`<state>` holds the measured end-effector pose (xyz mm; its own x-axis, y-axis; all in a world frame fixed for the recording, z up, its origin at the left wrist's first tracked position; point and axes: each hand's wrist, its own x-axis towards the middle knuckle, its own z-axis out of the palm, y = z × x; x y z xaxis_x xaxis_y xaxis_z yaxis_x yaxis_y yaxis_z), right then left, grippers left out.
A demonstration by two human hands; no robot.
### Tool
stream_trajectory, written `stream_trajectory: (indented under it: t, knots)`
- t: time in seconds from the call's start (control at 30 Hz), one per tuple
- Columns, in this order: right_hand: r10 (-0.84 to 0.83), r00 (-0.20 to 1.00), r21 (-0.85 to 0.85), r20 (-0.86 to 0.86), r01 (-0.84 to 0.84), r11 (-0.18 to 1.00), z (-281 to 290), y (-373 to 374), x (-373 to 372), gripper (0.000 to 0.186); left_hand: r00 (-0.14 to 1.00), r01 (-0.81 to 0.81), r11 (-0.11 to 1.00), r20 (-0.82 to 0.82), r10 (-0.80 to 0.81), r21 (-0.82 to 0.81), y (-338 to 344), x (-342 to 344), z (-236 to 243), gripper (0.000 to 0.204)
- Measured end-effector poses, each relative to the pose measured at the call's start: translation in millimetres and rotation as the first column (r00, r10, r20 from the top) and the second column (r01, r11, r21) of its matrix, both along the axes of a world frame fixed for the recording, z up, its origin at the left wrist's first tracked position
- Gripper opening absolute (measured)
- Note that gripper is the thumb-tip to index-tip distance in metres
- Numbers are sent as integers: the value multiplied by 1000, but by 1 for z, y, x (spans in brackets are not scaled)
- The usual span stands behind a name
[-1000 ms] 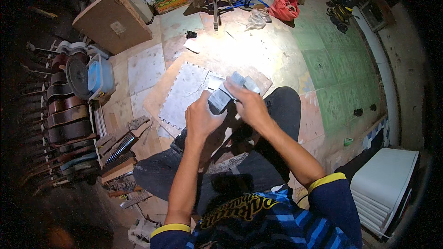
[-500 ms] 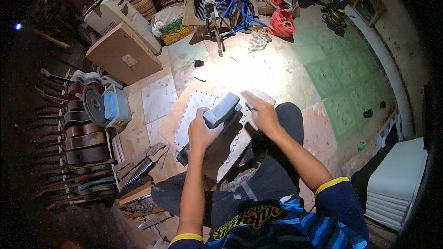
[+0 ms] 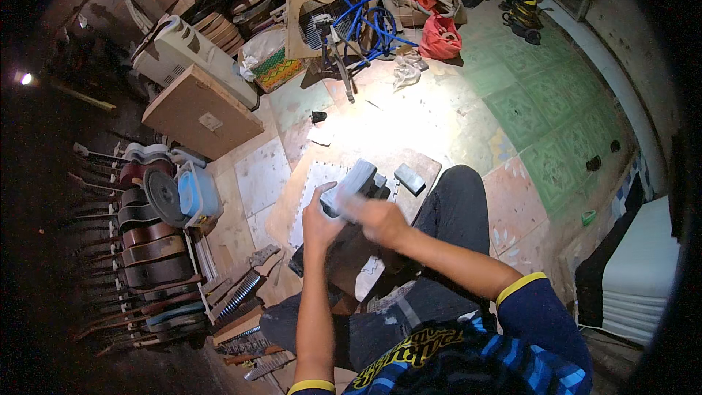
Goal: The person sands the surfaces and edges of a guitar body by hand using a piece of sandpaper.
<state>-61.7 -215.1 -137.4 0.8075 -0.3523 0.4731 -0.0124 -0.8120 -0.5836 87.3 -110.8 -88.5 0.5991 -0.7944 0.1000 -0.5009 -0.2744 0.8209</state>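
My left hand (image 3: 322, 221) grips a grey rectangular block (image 3: 358, 178), thumb and fingers around its near end. The block is tilted, with dark stepped pieces beside its right side. My right hand (image 3: 380, 222) is at the block's near right side, its fingers smeared by motion, so I cannot tell whether they hold anything. A smaller grey block (image 3: 410, 178) lies to the right on a brownish slab. Below my hands is a dark, bulky piece (image 3: 338, 254), partly hidden by my arms. White foam mat with a jigsaw edge (image 3: 311, 186) shows underneath.
Several guitar bodies (image 3: 150, 238) stand in a rack at the left, next to a blue tub (image 3: 197, 194). A cardboard box (image 3: 205, 113), a coiled blue hose (image 3: 358, 25) and a red bag (image 3: 440, 36) are farther back. Hand tools (image 3: 241, 296) lie near my left leg.
My right hand has moved left from the slab to the gripped block. The smaller grey block now shows uncovered on the slab. My left hand keeps its grip.
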Motion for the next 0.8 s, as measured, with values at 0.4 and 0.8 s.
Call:
stream_trajectory:
  t: [0.4, 0.8]
  knots:
    - [-334, 943, -50, -3, 333, 942, -60, -29, 36, 69, 988, 82, 993, -126, -92, -86, -4, 37, -21, 70]
    - [-455, 826, 129, -333, 518, 845, 25, -60, 19, 53, 999, 23, 999, 29, -25, 47, 6, 7, 1, 68]
